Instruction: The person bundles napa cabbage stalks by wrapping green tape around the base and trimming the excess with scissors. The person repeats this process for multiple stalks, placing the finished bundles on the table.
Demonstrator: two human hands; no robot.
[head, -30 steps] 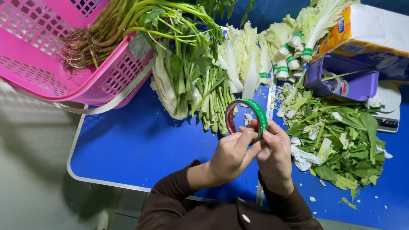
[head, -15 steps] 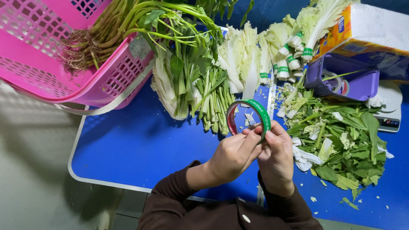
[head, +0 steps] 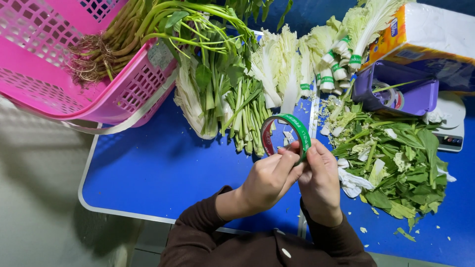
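Item: roll of green tape (head: 286, 133), a thin hollow ring. It is pinched at its lower rim between the left hand (head: 267, 180) and right hand (head: 320, 180), both closed on it, fingertips meeting at the edge. Judged light and fairly stiff, with a sticky loose end; best held by the rim, not squeezed flat.

Just beyond the hands: bundled green stalks (head: 246, 116), pale cabbage bunches (head: 282, 64).
Right of the right hand: leaf trimmings (head: 396, 168), purple tray (head: 396, 89).
Farther, left of the left hand: pink basket (head: 54, 84) on the blue table (head: 148, 173).

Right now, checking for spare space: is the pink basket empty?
No, the pink basket holds leafy green stalks with roots.
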